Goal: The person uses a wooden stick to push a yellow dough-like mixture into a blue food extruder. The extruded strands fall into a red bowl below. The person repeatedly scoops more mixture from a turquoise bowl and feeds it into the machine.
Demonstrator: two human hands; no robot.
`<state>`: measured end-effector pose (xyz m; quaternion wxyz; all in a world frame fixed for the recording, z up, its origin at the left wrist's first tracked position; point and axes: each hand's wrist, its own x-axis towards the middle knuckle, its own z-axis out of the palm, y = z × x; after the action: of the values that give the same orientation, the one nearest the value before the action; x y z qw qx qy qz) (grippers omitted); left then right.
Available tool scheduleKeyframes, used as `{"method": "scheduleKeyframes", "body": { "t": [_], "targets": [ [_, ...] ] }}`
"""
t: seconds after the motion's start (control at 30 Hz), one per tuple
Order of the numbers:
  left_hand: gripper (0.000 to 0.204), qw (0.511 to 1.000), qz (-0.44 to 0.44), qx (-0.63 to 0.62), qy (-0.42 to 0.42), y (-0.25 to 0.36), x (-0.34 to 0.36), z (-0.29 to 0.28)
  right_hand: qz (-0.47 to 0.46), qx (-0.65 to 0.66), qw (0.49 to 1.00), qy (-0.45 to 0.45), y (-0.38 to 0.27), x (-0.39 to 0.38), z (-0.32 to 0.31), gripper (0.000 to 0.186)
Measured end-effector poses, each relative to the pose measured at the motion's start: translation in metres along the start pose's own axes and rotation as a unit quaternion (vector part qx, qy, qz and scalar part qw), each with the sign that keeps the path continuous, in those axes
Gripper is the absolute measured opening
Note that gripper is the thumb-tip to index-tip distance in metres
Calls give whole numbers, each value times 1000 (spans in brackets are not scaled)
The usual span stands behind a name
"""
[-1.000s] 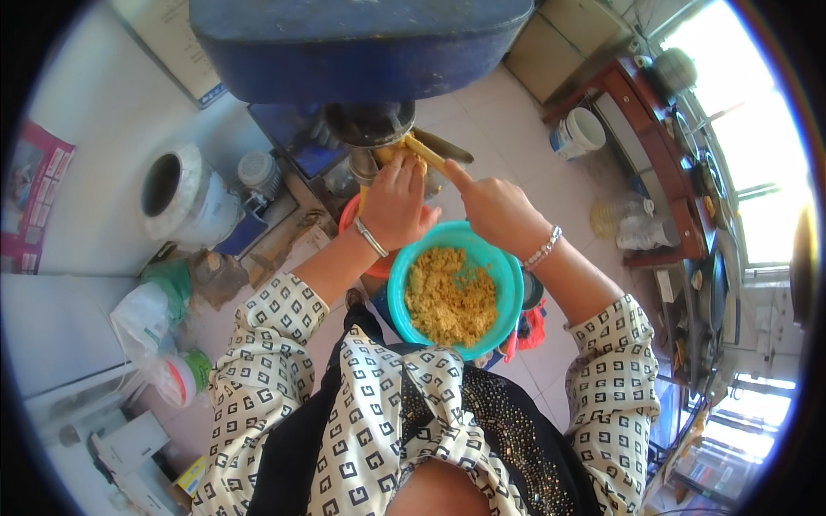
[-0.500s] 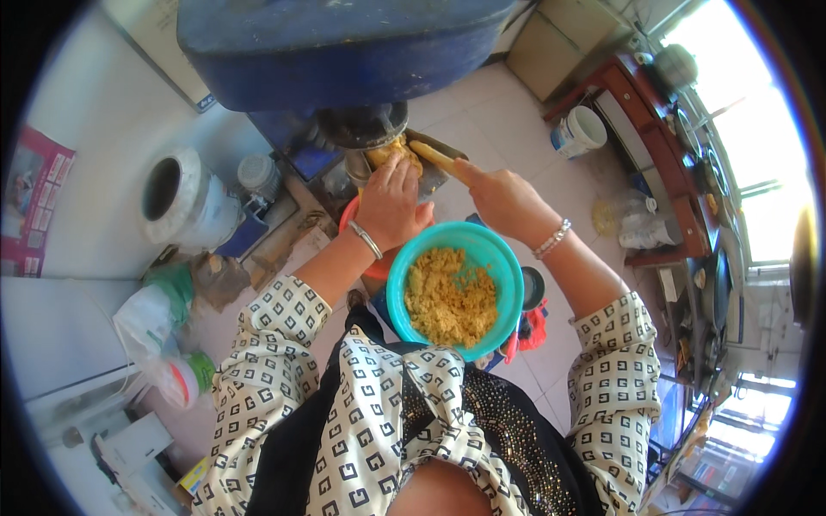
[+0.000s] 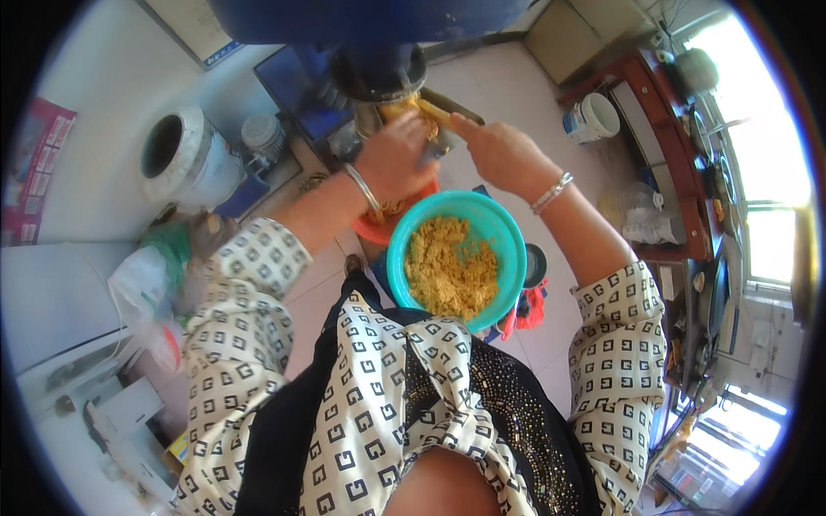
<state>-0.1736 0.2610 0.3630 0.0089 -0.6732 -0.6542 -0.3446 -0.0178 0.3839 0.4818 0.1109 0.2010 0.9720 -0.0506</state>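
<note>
My right hand (image 3: 514,161) is closed round a pale wooden stick (image 3: 435,113), whose far end meets the yellow dough (image 3: 398,109) at the mouth of a blue machine (image 3: 370,21). Beneath the machine's dark round part (image 3: 379,76), my left hand (image 3: 397,160) reaches over the dough, its fingers stretched forward and slightly blurred. A teal basin (image 3: 517,258) of crumbly yellow dough (image 3: 452,268) stands against my front, below both hands. Partly covered by my left hand and that basin, an orange-red basin (image 3: 372,231) has thin yellow strands (image 3: 393,206) in it.
Left of the machine are a white barrel (image 3: 182,163) and a grey motor (image 3: 262,133). A small dark bowl (image 3: 535,265) and a red bag (image 3: 530,305) lie right of the teal basin. Farther right, a white bucket (image 3: 592,118) stands by a red-brown table (image 3: 641,95).
The view has shifted, so the machine sits higher and more of the orange-red basin shows. My left hand has shifted slightly over the dough; my right hand still grips the stick.
</note>
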Motion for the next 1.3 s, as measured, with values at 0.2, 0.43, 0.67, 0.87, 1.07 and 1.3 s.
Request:
{"method": "scheduleKeyframes", "body": {
  "t": [0.2, 0.43, 0.67, 0.87, 1.07, 1.3],
  "targets": [
    [66, 996, 31, 77, -40, -15, -20, -34, -2, 3, 999, 52, 5, -19, -3, 53],
    [75, 992, 71, 94, -38, -4, -16, -35, -4, -47, 998, 43, -3, 0, 12, 60],
    [78, 990, 61, 114, -59, -3, -11, -30, 16, 11, 1000, 16, 13, -13, -9, 57],
    [75, 987, 15, 145, -65, 4, 7, -18, 57, 51, 997, 16, 0, -78, -29, 50],
    [72, 985, -53, 30, -160, 1, 38, -37, 46, -37, 998, 2, -7, -77, -19, 54],
    [88, 980, 40, 190, -29, 2, 6, -13, 50, -70, 996, -5, -21, -58, -6, 60]
  ]
}}
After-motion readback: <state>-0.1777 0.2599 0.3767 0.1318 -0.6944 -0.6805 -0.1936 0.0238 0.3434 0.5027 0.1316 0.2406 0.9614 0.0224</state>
